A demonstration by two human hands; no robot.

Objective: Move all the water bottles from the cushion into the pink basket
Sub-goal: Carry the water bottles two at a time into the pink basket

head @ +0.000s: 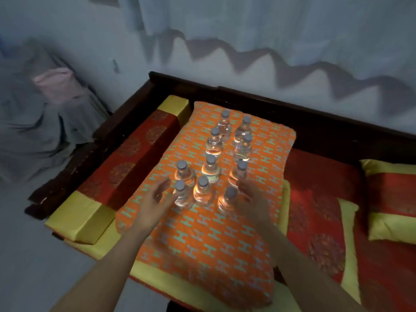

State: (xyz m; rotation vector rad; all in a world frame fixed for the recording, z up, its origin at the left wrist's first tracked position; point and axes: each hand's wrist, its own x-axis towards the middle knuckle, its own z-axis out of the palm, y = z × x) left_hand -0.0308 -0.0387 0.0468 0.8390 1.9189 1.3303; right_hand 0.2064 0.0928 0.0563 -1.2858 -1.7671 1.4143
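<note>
1. Dim light falls on a pale wall with one curtain hanging over it, and below stands a dark wooden bench covered in red and yellow padding.
2. One orange cushion with a teal H pattern lies across the bench seat.
3. Ten water bottles stand upright on the cushion, all capped, in a loose cluster running from its far end toward the middle.
4. One left hand reaches in with fingers straight and spread, holding nothing, just beside the front-left bottle.
5. One right hand is at the front-right bottle. It is blurred, so I cannot tell whether its fingers grasp the bottle or are loose.
6. One red and yellow bolster lies along the cushion's left edge.
7. One red and yellow pillow sits on the bench at the right.
8. One heap of grey cloth lies at the far left, with a pink piece on top.
</note>
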